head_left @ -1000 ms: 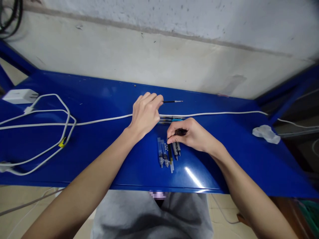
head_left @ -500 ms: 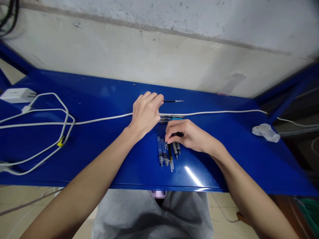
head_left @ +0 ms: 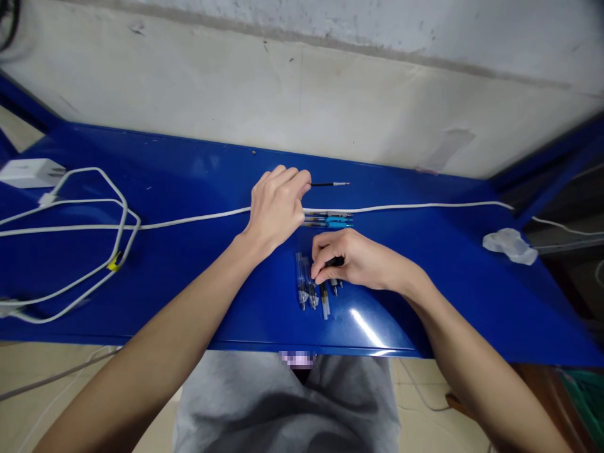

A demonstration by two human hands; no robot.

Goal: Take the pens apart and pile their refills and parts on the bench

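Observation:
My left hand (head_left: 278, 201) is closed around a pen refill (head_left: 325, 184), whose black tube and pale tip stick out to the right. Lower down, my right hand (head_left: 346, 258) is pinched over the loose pen parts, with a small black pen part (head_left: 336, 260) tucked in its curled fingers. The fingertips hide whatever lies right under them. Beside them lie clear pen barrels (head_left: 301, 280), refills with pale ends (head_left: 325, 305) and grey pen parts (head_left: 335, 286). Between my hands, several assembled pens (head_left: 337, 221) with blue and grey clips lie side by side, partly behind my left hand.
A white cable (head_left: 401, 206) runs across the blue shelf (head_left: 189, 283) and loops at the left near a white charger (head_left: 33, 173). Crumpled clear plastic (head_left: 509, 245) lies at the right. Behind the shelf stands a pale wall (head_left: 212, 94).
My right hand has shifted slightly left and down over the pen parts, covering more of the grey ones. The assembled pens show more clearly. My left hand keeps hold of the refill.

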